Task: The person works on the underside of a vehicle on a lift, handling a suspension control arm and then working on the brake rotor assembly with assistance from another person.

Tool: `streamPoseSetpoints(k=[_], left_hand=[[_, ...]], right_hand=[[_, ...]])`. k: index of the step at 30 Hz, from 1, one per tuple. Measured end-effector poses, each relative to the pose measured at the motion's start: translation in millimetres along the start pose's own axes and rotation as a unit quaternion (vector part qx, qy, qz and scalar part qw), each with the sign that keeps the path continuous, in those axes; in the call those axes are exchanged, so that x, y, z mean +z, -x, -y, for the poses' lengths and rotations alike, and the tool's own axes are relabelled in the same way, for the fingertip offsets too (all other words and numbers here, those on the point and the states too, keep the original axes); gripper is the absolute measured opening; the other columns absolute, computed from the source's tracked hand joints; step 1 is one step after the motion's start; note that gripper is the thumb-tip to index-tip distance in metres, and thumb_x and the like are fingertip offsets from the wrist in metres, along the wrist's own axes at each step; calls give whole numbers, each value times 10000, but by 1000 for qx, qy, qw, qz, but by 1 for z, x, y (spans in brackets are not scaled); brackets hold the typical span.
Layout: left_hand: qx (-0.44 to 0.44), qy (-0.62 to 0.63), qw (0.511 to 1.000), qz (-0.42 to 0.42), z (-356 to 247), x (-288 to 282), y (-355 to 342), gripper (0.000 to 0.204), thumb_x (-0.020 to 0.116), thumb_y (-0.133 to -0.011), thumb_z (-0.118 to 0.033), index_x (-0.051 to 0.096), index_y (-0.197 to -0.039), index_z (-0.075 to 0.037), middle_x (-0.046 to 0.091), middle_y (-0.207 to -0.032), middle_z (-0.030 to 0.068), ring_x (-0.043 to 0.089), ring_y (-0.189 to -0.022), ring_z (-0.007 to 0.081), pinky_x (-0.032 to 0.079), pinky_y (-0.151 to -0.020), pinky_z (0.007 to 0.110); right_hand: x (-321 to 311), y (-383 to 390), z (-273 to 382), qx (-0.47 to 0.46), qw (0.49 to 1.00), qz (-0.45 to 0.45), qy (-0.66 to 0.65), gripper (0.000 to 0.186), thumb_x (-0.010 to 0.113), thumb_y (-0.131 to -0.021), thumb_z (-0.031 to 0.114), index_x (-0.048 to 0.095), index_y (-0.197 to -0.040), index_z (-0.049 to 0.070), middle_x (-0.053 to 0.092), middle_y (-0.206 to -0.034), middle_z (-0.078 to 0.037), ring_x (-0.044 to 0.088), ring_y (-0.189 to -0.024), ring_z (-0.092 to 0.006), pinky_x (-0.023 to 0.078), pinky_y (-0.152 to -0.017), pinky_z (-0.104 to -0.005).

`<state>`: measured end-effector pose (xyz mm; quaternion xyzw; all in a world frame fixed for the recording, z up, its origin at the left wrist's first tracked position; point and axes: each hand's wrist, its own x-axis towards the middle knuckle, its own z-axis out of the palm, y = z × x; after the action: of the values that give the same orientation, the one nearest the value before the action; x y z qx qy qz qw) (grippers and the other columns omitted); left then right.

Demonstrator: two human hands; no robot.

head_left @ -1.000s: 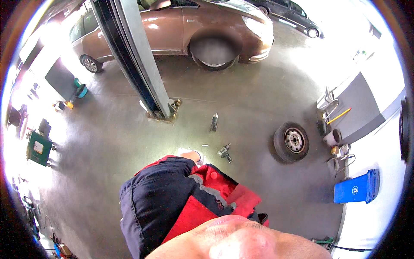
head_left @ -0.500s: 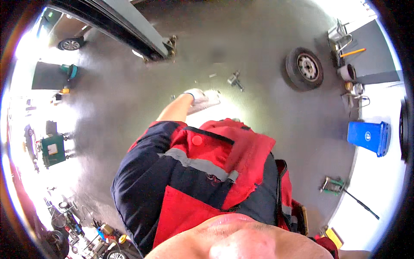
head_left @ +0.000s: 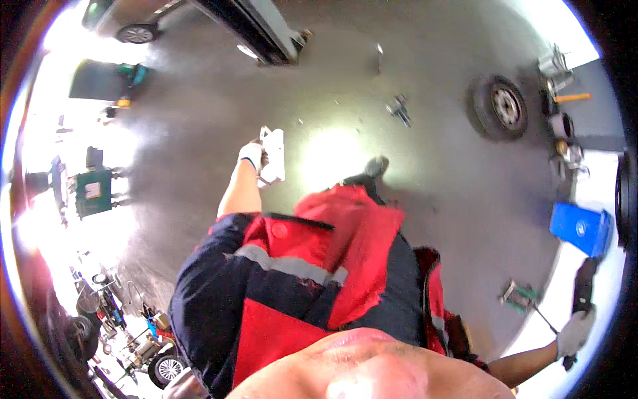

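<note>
My left hand, in a pale work glove, is out ahead and to the left, closed on a white flat panel with a bracket-like frame. The panel hangs upright above the floor; its exact kind does not show. Far out at the lower right, my gloved right hand is wrapped around a long black tool. One end of that tool points up past the hand and the other sticks out below it. My dark shoe shows beyond the red and navy jacket.
On the grey floor lie a power tool and a wheel at the right. A lift post stands ahead. The blue bin and green floor jack are along the right wall. At left stands a green cart.
My left hand has swung left with the white panel, now seen more upright. My right hand has come into view at the lower right, holding the black tool. The floor view has shifted.
</note>
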<state>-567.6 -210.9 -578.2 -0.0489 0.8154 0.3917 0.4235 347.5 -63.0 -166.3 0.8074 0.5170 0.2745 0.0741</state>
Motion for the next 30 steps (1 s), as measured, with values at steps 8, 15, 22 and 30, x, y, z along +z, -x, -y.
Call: streamPoseSetpoints(k=[8,15,22,30], left_hand=[[331,482,811,-36,-215,-115,-30,235,494,-987,-249,525,-828,-79,561,-751,71,552,-647,206,462,-546,320],[542,494,679,40,-510,-223,-10,177,532,-939,-150,486,-805,-44,487,-640,80,501,-499,197,451,-460,297],[600,427,669,-102,-681,-248,46,201,479,-964,-211,424,-886,-34,526,-717,115,538,-597,207,472,-569,395],[597,453,659,-62,-761,-360,14,201,549,-866,-200,519,-893,-2,550,-757,116,547,-636,249,403,-511,444]], right_hand=[[224,260,237,-97,938,266,-200,375,530,-848,80,628,-1207,32,684,-1108,-215,650,-1007,-411,520,-883,-447],[210,406,404,111,764,534,-345,362,596,-891,256,665,-1108,-25,725,-966,-195,656,-839,-373,491,-752,-402],[217,491,473,172,792,536,-235,342,590,-859,246,690,-1042,-25,705,-1017,-257,661,-939,-454,504,-789,-458],[114,445,587,148,774,505,-353,250,475,-945,223,616,-1047,44,662,-897,-177,592,-748,-321,466,-737,-443]])
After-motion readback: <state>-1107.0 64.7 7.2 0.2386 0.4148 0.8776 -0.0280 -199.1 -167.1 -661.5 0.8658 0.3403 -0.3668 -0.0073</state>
